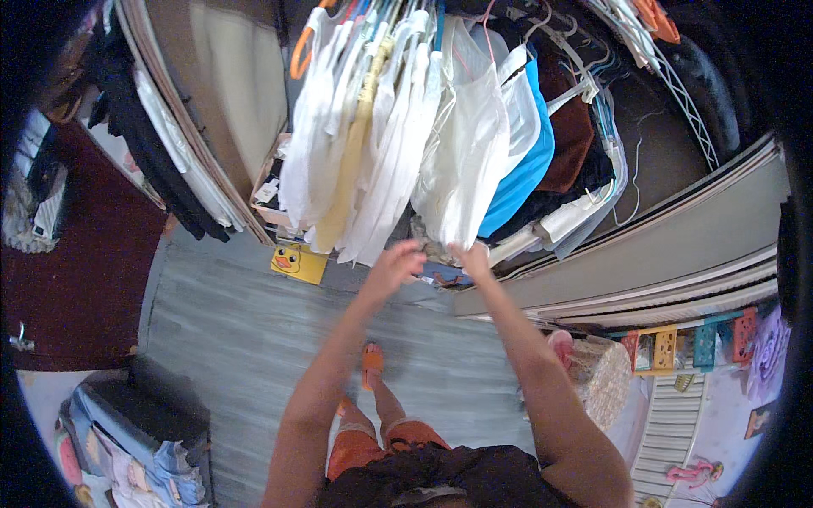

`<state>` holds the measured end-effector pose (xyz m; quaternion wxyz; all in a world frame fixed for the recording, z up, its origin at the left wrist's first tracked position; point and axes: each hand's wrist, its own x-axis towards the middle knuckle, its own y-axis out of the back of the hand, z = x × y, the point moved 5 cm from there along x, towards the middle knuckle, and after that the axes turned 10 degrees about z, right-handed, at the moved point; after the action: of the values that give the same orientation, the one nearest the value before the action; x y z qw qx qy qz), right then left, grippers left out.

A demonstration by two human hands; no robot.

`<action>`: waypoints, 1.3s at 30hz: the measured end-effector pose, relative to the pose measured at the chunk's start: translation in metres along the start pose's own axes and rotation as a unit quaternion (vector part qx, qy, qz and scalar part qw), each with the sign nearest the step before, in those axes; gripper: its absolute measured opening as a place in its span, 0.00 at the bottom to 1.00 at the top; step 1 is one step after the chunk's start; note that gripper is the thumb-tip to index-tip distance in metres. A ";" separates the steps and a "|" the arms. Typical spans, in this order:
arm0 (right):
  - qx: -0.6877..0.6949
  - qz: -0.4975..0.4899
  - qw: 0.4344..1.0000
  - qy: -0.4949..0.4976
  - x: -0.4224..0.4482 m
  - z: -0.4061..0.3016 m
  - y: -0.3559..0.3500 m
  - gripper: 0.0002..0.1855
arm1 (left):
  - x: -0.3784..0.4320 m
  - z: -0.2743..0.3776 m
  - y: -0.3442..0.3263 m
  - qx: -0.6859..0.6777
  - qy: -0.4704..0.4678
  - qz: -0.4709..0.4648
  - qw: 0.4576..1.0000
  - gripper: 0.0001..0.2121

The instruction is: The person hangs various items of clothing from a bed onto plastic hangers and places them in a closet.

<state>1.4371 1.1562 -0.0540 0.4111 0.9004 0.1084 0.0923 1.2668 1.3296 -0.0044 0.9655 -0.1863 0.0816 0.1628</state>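
Observation:
White garments (387,146) hang close together on hangers in an open closet before me, with a pale yellow one (349,171) among them. My right hand (474,259) pinches the lower edge of a sheer white garment (470,140) on a pink hanger. To its left, my left hand (397,263) is raised near the hems, fingers apart and slightly blurred, with nothing visible in it. Right of the white garment hang a bright blue garment (524,159) and a dark brown one (565,127). What lies behind the hems is partly hidden.
A sliding closet door panel (641,260) borders the right side. A yellow duck-faced item (298,261) lies at the closet's base beside a pink bin (270,213). Dark clothes (152,140) hang at left. Denim garments (146,457) lie at lower left; a round woven basket (603,381) stands right.

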 end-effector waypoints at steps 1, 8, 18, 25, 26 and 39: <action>-0.090 -0.046 0.994 -0.034 -0.024 0.000 -0.014 0.26 | -0.014 -0.017 0.002 -0.002 0.019 0.014 1.000 0.21; 0.228 -0.161 0.957 -0.084 -0.166 -0.006 -0.063 0.18 | -0.090 -0.096 0.035 0.101 0.018 0.117 0.988 0.27; 0.471 -0.317 0.790 -0.232 -0.275 -0.103 -0.005 0.14 | -0.201 -0.084 0.032 0.165 0.084 0.152 0.971 0.30; 0.614 -0.328 0.636 -0.333 -0.261 -0.088 0.039 0.20 | -0.254 -0.075 -0.020 0.104 0.153 0.094 0.978 0.24; 0.617 -0.354 0.621 -0.330 -0.255 -0.082 0.048 0.21 | -0.253 -0.078 -0.031 0.032 0.140 0.140 0.980 0.26; 0.431 -0.550 0.702 -0.139 -0.313 -0.032 0.126 0.22 | -0.323 -0.045 -0.136 -0.046 -0.018 0.283 0.958 0.20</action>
<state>1.1437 1.0139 0.0386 -0.0335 0.7624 0.5539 -0.3329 1.0079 1.1012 0.0700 0.8715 -0.1966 0.1061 0.4367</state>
